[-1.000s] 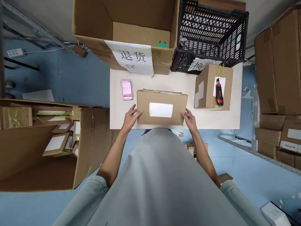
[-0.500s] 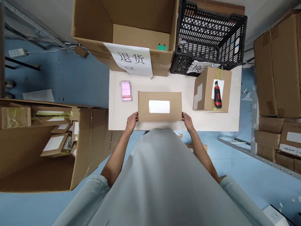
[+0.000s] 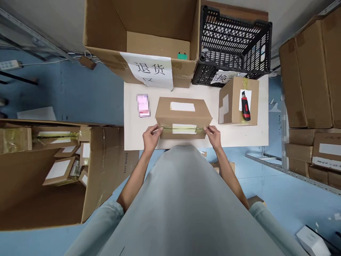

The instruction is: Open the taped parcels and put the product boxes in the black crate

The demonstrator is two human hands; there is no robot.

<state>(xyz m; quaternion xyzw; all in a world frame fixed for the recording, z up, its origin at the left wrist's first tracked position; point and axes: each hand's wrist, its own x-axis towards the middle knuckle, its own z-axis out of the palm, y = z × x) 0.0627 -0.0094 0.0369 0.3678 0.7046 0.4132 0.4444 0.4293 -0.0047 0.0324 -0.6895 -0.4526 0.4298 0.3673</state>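
Observation:
In the head view a brown cardboard box (image 3: 183, 115) is at the near part of the white table (image 3: 239, 137), tilted so that two long faces show. A blank white label (image 3: 182, 106) is on the upper face. Clear yellowish tape (image 3: 170, 128) runs along the nearer face, over another white label. My left hand (image 3: 151, 137) is closed, thumb and fingers pinching the box's left end by the tape. My right hand (image 3: 213, 136) pinches the right end in the same way. Whether the box's underside touches the table is hidden.
A box cutter (image 3: 245, 106) lies on a taped carton (image 3: 231, 101) at right. Behind stand a large open carton (image 3: 183, 73) and a black plastic crate (image 3: 237, 53). A blurred pink item (image 3: 143, 105) lies left. Another open carton (image 3: 103, 170) holds several small boxes.
The box has been tipped, bringing its taped long side into view. Both hands have moved from its ends onto the near corners, and their fingers now pinch there.

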